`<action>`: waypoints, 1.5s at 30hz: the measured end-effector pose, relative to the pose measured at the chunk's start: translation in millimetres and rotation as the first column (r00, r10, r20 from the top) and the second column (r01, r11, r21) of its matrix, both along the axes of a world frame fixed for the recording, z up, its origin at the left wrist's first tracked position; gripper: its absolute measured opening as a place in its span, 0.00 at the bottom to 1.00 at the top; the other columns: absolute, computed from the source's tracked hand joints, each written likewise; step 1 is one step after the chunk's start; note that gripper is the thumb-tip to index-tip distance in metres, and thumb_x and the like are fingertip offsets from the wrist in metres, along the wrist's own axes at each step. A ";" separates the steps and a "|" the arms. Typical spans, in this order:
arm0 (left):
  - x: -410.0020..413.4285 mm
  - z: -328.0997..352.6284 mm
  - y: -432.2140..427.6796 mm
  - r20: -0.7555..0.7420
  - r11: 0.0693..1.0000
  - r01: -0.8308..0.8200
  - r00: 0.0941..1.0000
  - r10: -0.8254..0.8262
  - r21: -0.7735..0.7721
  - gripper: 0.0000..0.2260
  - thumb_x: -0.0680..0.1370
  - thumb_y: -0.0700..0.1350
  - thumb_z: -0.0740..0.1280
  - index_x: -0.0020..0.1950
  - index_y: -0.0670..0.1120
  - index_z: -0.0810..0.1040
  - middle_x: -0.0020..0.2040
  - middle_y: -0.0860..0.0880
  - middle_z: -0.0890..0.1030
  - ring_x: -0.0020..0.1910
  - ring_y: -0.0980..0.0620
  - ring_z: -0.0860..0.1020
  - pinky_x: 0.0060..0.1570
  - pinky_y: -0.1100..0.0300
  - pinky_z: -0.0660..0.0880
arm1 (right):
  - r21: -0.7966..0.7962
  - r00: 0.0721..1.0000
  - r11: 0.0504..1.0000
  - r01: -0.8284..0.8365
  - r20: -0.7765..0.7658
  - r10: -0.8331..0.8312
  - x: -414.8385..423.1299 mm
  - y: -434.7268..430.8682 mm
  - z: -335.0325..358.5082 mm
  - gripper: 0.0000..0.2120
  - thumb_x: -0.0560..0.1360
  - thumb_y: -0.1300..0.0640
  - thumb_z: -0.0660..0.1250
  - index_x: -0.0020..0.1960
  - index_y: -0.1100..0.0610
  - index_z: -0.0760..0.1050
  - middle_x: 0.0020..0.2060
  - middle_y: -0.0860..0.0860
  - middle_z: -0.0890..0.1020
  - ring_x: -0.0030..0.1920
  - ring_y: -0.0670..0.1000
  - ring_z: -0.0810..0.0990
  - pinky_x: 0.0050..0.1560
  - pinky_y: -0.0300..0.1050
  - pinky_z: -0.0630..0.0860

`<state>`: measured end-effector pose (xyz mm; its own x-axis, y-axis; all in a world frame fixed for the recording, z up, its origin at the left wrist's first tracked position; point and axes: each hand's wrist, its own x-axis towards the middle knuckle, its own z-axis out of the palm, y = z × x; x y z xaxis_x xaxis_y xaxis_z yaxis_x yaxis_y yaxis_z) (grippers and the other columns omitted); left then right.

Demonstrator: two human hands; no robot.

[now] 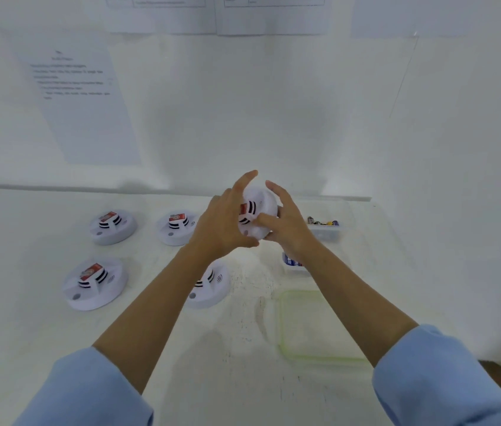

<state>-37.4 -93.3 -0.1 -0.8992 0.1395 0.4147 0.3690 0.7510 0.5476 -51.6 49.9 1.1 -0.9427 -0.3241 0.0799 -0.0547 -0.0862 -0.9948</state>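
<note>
Head view, items listed by size.

1. Bench (243, 348): white, scuffed surface that carries all the loose stock. The white wall behind it bears a printed sheet (83, 103), its text too blurred to read.
2. Green-rimmed tray (283, 327): clear and shallow, at near right below the right forearm. Its contents cannot be made out.
3. Left hand (221, 229): raised over mid-bench, with thumb and fingers curled round the left rim of the held unit and the forefinger lifted.
4. Right hand (289, 226): grips the same unit from the right, thumb across its face and fingers behind.
5. Smoke detector (263, 207): white disc with a black-slotted centre, held clear of the bench between both hands and tilted face toward the camera. Judged step: handling one unit for inspection or battery work. The next move likely calls for a turn or twist, with one hand bracing the rim.
6. Four spare detectors (112, 227) (175, 229) (92, 284) (209, 287): these lie face up in two rows on the left. The near right one sits directly under the left forearm and is easily knocked if that arm drops.
7. Battery tub (329, 233): clear, at far right just beyond the right hand.
8. Blue-printed pack (292, 262): partly hidden beneath the right wrist, and in the way of setting the unit down there.
9. Batteries (323, 222): a few loose cells inside the tub.
</note>
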 end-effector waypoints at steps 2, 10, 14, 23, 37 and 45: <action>-3.4 -4.0 -13.6 0.097 0.971 0.015 0.994 -0.039 0.239 0.47 0.63 0.45 0.79 0.73 0.55 0.53 0.64 0.46 0.69 0.60 0.49 0.70 0.58 0.54 0.71 | -0.182 0.986 0.981 0.064 0.162 -0.034 -2.6 -10.6 -2.8 0.27 0.72 0.70 0.63 0.65 0.48 0.65 0.54 0.57 0.77 0.46 0.54 0.80 0.41 0.49 0.80; -16.2 -25.9 -68.0 0.364 0.502 -0.110 0.820 -0.441 0.858 0.23 0.76 0.35 0.65 0.67 0.51 0.66 0.61 0.41 0.76 0.54 0.46 0.79 0.49 0.56 0.79 | -0.349 0.948 0.917 0.194 0.307 -0.084 -16.5 -51.8 -19.6 0.27 0.74 0.69 0.59 0.68 0.49 0.66 0.58 0.53 0.76 0.55 0.56 0.76 0.49 0.48 0.76; -28.5 -42.2 -81.8 0.339 0.502 -0.076 0.823 -0.456 0.861 0.24 0.74 0.32 0.66 0.65 0.53 0.68 0.60 0.42 0.75 0.54 0.46 0.78 0.47 0.58 0.80 | -0.123 0.964 0.977 0.172 0.226 -0.142 -14.3 -63.1 -33.1 0.32 0.72 0.68 0.66 0.66 0.41 0.61 0.56 0.53 0.74 0.53 0.55 0.76 0.47 0.49 0.77; -42.2 -66.5 -81.2 0.376 0.580 -0.048 0.804 -0.460 0.813 0.27 0.72 0.33 0.69 0.65 0.54 0.67 0.57 0.43 0.75 0.51 0.48 0.78 0.39 0.62 0.80 | -0.102 0.919 0.915 0.390 0.095 -0.382 -14.7 -79.0 -66.4 0.27 0.64 0.76 0.69 0.54 0.53 0.69 0.50 0.53 0.74 0.50 0.54 0.76 0.39 0.48 0.79; -52.0 -76.5 -77.5 0.359 0.645 -0.003 0.833 -0.421 0.764 0.28 0.72 0.34 0.70 0.67 0.55 0.66 0.59 0.42 0.74 0.50 0.51 0.78 0.38 0.66 0.79 | -0.073 0.919 0.916 0.394 0.050 -0.392 -21.5 -72.1 -75.2 0.27 0.64 0.76 0.69 0.55 0.54 0.70 0.52 0.55 0.74 0.53 0.54 0.75 0.38 0.44 0.81; -53.8 -78.4 -78.0 0.359 0.671 0.013 0.837 -0.413 0.741 0.28 0.73 0.35 0.70 0.66 0.56 0.66 0.60 0.44 0.73 0.54 0.47 0.76 0.39 0.66 0.78 | -0.057 0.922 0.920 0.387 0.014 -0.387 -22.8 -69.5 -75.3 0.26 0.64 0.77 0.69 0.53 0.52 0.70 0.48 0.48 0.76 0.50 0.49 0.76 0.41 0.45 0.80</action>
